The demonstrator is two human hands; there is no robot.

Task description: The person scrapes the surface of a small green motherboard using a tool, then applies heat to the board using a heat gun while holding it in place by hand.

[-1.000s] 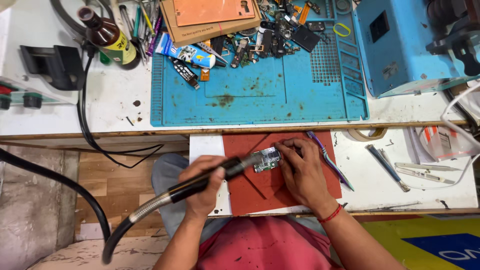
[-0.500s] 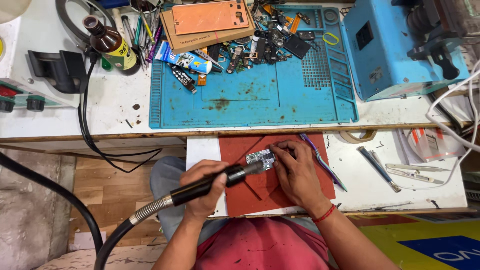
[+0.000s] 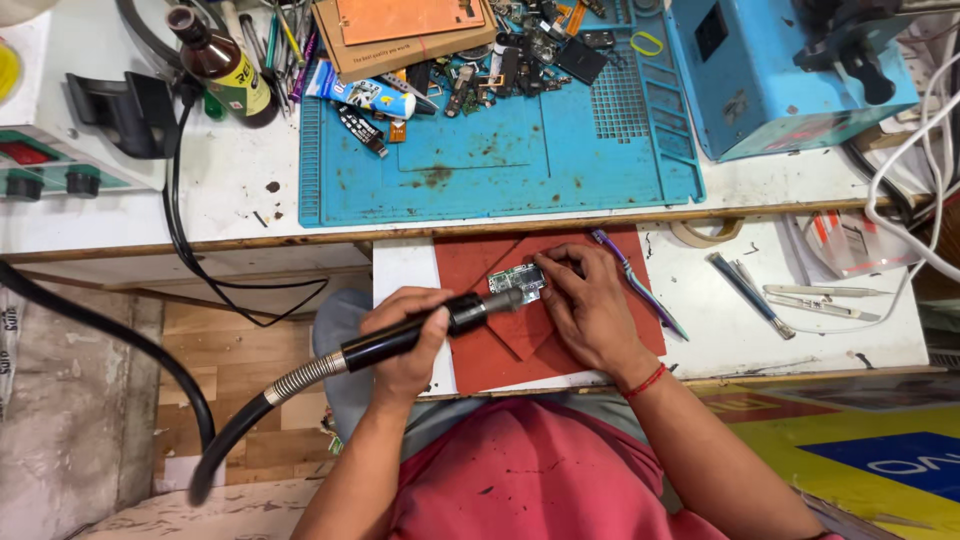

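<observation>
1. The left hand (image 3: 405, 335) is clenched around a black hot-air handpiece (image 3: 420, 328) whose nozzle points at a small circuit board (image 3: 517, 281).
2. The right hand (image 3: 585, 305) presses its fingertips on the board, pinning it to the red mat (image 3: 480, 350) at the front shelf.
3. Risk: fingers lie just beside the nozzle; a burn appears likely if the tip drifts.
4. Risk: the heavy hose (image 3: 120, 335) may drag the handpiece off target.
5. Surface: the white bench (image 3: 230, 190) is scuffed; a blue work mat (image 3: 520, 170) carries loose parts. Purple tweezers (image 3: 640, 285) lie near.
</observation>
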